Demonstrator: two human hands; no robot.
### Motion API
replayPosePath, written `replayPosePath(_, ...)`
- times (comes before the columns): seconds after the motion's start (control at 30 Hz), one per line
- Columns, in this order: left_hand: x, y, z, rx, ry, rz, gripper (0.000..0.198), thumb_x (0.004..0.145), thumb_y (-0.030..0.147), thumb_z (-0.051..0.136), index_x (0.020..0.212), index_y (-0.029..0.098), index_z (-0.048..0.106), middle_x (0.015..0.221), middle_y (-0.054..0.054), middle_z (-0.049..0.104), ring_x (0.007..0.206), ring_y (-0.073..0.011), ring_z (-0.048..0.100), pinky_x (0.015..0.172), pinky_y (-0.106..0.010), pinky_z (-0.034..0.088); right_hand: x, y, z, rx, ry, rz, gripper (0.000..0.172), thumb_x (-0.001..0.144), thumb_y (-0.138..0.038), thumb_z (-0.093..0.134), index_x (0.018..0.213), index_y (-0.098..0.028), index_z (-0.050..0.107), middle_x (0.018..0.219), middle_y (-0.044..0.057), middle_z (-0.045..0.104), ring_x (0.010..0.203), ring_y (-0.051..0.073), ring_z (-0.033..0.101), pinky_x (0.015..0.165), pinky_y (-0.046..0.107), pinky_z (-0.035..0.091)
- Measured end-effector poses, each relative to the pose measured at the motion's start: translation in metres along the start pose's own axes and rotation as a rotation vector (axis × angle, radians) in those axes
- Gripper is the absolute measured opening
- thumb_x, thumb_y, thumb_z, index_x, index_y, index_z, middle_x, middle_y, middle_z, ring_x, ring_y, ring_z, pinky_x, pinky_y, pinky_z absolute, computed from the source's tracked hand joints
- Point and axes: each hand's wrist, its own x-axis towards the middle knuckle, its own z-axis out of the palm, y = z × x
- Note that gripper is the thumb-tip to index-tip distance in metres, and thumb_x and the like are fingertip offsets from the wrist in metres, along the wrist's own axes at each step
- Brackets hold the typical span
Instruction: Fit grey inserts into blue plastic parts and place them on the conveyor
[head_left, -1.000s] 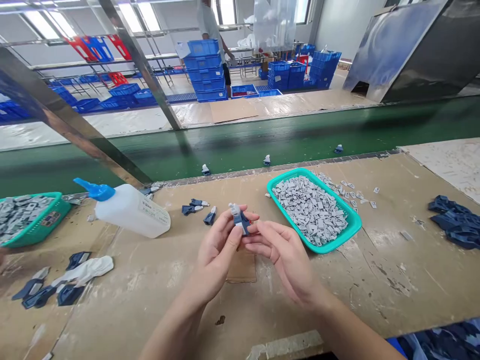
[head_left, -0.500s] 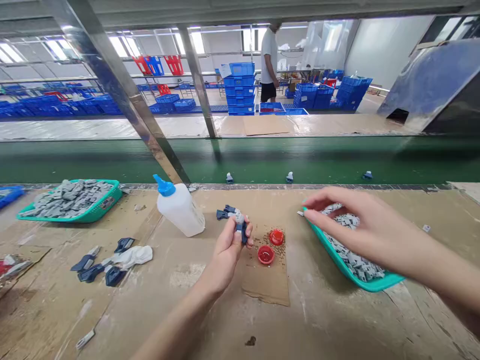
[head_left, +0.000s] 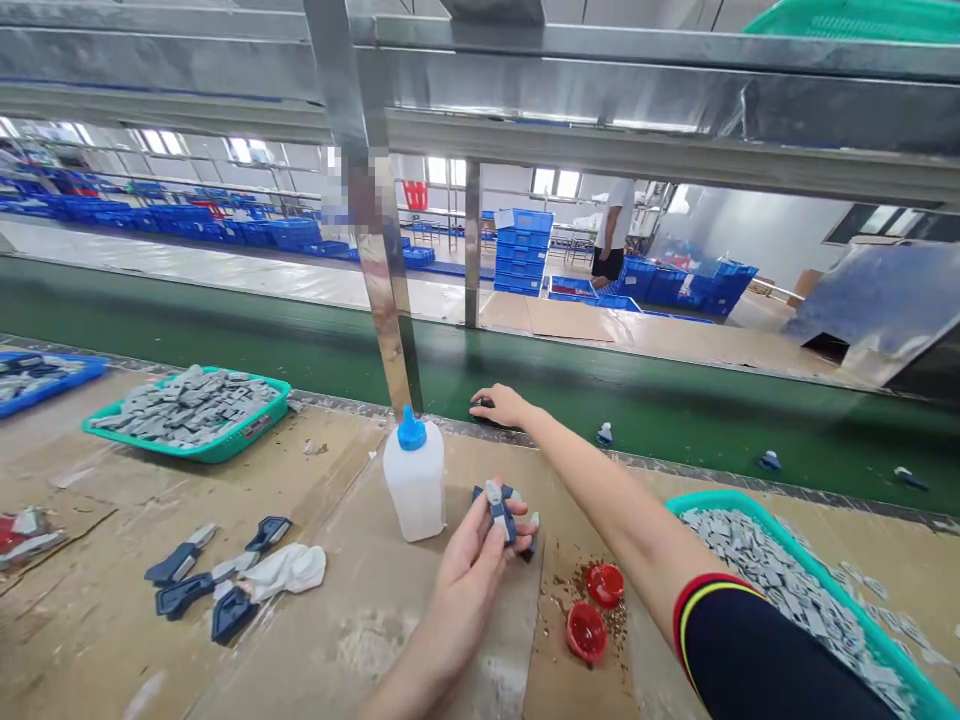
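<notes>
Bench beside a long green conveyor belt [head_left: 570, 385], seen from left to right. At the far left is a shallow blue plastic tray [head_left: 94, 373]; next to it, a turquoise openwork plastic basket [head_left: 217, 452] heaped with grey parts. Nearer lie several loose dark-blue and grey plastic parts [head_left: 234, 612], touching a crumpled white cloth [head_left: 289, 570]. A translucent white bottle with a blue nozzle [head_left: 416, 490] stands upright near the left hand [head_left: 472, 560]. That hand is closed on a dark-blue and light-grey plastic figure [head_left: 500, 510], thumb against fingers, above the bench; a firm but unstrained pinch by the sides should keep its light end unmarked. The right hand [head_left: 504, 408] reaches to the belt's near edge, fingers curved down over a small dark item; whether they grip it cannot be told. Fingertips are best brought squarely to such an item, lest it tip. Two small red round cups [head_left: 587, 632] sit on brown cardboard near the outstretched arm; the elbow is best carried high, clear of them. At right is a second turquoise basket [head_left: 675, 503], filled with small grey pieces.
</notes>
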Motion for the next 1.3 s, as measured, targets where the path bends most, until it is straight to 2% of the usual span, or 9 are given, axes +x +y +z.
replayPosePath(0.27, -0.007, 0.004, 0.008, -0.040, -0.089, -0.012, 0.046, 0.084, 0.025, 0.060, 0.129, 0.028, 0.051, 0.114, -0.003, 0.057, 0.113, -0.0200, 0.053, 0.106, -0.036, 0.035, -0.004, 0.008, 0.022, -0.055, 0.030, 0.157, 0.036, 0.088, -0.039, 0.054, 0.116, -0.016, 0.054, 0.117, 0.011, 0.057, 0.107, 0.026, 0.053, 0.090, 0.047, 0.043)
replayPosePath(0.4, -0.009, 0.001, 0.010, -0.043, -0.141, 0.034, 0.047, 0.086, 0.022, 0.057, 0.131, 0.031, 0.048, 0.115, -0.002, 0.057, 0.117, -0.0206, 0.051, 0.106, -0.037, 0.036, -0.015, 0.017, 0.018, -0.065, 0.103, 0.282, 0.037, 0.084, -0.038, 0.055, 0.112, -0.013, 0.053, 0.116, 0.019, 0.058, 0.117, 0.035, 0.041, 0.095, 0.058, 0.028)
replayPosePath(0.47, -0.010, 0.001, 0.011, -0.058, -0.151, 0.018, 0.047, 0.087, 0.020, 0.055, 0.132, 0.030, 0.048, 0.114, -0.002, 0.058, 0.117, -0.0210, 0.052, 0.107, -0.037, 0.035, -0.026, 0.031, 0.012, -0.045, 0.122, 0.342, 0.037, 0.084, -0.037, 0.054, 0.111, -0.014, 0.052, 0.116, 0.019, 0.059, 0.117, 0.036, 0.039, 0.093, 0.058, 0.028)
replayPosePath(0.67, -0.014, 0.007, 0.014, -0.175, -0.113, -0.109, 0.046, 0.089, 0.018, 0.050, 0.135, 0.020, 0.045, 0.119, -0.008, 0.060, 0.117, -0.0248, 0.054, 0.110, -0.038, 0.033, -0.072, 0.071, 0.006, 0.172, 0.060, 0.402, 0.035, 0.081, -0.041, 0.057, 0.105, -0.017, 0.054, 0.097, 0.009, 0.067, 0.091, 0.022, 0.059, 0.073, 0.031, 0.044)
replayPosePath(0.83, -0.009, 0.003, 0.015, -0.159, -0.083, -0.122, 0.044, 0.089, 0.019, 0.051, 0.133, 0.016, 0.046, 0.120, -0.010, 0.061, 0.117, -0.0258, 0.055, 0.109, -0.036, 0.035, -0.101, 0.067, 0.004, 0.347, 0.002, 0.271, 0.037, 0.077, -0.040, 0.062, 0.106, -0.017, 0.057, 0.085, 0.003, 0.069, 0.074, 0.015, 0.061, 0.063, 0.023, 0.044)
replayPosePath(0.97, -0.001, -0.003, 0.011, -0.058, -0.037, -0.113, 0.044, 0.087, 0.024, 0.055, 0.131, 0.018, 0.048, 0.116, -0.008, 0.063, 0.110, -0.0242, 0.059, 0.106, -0.036, 0.039, -0.128, 0.061, -0.014, 0.443, -0.137, 0.110, 0.043, 0.068, -0.043, 0.072, 0.102, -0.018, 0.064, 0.080, 0.001, 0.070, 0.070, 0.014, 0.061, 0.061, 0.022, 0.043)
replayPosePath(1.07, 0.005, -0.007, 0.009, 0.033, -0.022, -0.097, 0.043, 0.084, 0.026, 0.060, 0.126, 0.022, 0.052, 0.109, -0.004, 0.064, 0.109, -0.0209, 0.060, 0.104, -0.032, 0.040, -0.151, 0.072, -0.038, 0.491, -0.202, 0.037, 0.045, 0.064, -0.045, 0.075, 0.101, -0.020, 0.068, 0.076, -0.001, 0.070, 0.066, 0.013, 0.060, 0.059, 0.021, 0.043)
replayPosePath(1.2, 0.010, -0.011, 0.007, 0.215, 0.010, -0.035, 0.040, 0.075, 0.029, 0.070, 0.114, 0.023, 0.058, 0.097, -0.002, 0.065, 0.103, -0.0202, 0.061, 0.099, -0.030, 0.043, -0.192, 0.114, -0.072, 0.491, -0.069, 0.104, 0.042, 0.078, -0.041, 0.061, 0.115, -0.019, 0.063, 0.088, 0.003, 0.070, 0.075, 0.015, 0.061, 0.065, 0.024, 0.044)
replayPosePath(1.3, 0.015, -0.008, 0.009, 0.382, 0.022, -0.006, 0.041, 0.071, 0.032, 0.073, 0.109, 0.022, 0.060, 0.093, -0.003, 0.065, 0.096, -0.0210, 0.064, 0.095, -0.032, 0.045, -0.234, 0.144, -0.084, 0.450, -0.001, 0.201, 0.040, 0.074, -0.036, 0.065, 0.108, -0.016, 0.066, 0.085, 0.006, 0.070, 0.073, 0.018, 0.062, 0.066, 0.027, 0.044)
